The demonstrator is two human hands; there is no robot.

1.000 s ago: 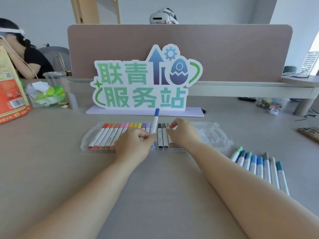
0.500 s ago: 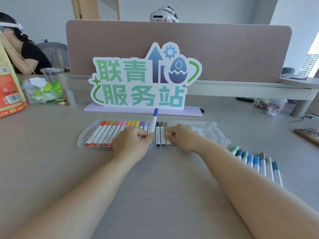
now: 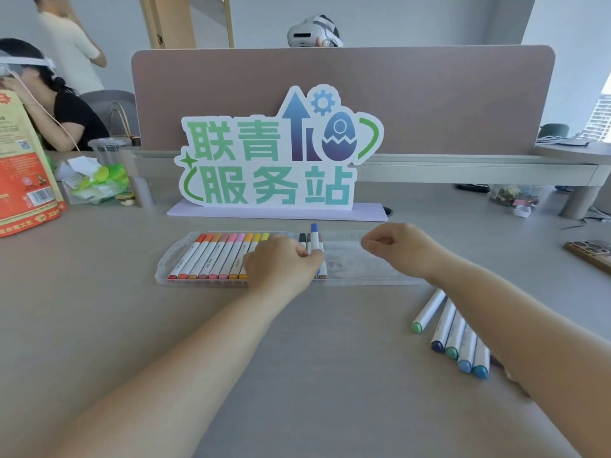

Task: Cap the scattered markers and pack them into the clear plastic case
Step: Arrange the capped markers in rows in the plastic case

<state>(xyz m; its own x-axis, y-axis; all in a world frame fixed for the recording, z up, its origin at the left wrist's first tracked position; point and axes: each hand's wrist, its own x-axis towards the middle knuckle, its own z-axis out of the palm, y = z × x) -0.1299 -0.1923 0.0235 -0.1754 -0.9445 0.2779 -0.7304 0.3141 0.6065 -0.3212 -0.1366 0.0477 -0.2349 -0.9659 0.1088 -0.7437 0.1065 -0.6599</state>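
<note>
While pinched upright, blue marker (image 3: 314, 241) — cap upward.

Head-worn view, forward-down over desk (image 3: 99, 325)

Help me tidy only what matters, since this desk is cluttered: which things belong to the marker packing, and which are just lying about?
Job:
clear plastic case
packed warm-coloured markers
blue-capped marker in the left hand
loose markers by the right arm

Lying about:
standing sign
orange bag
plastic cup
phone
</note>
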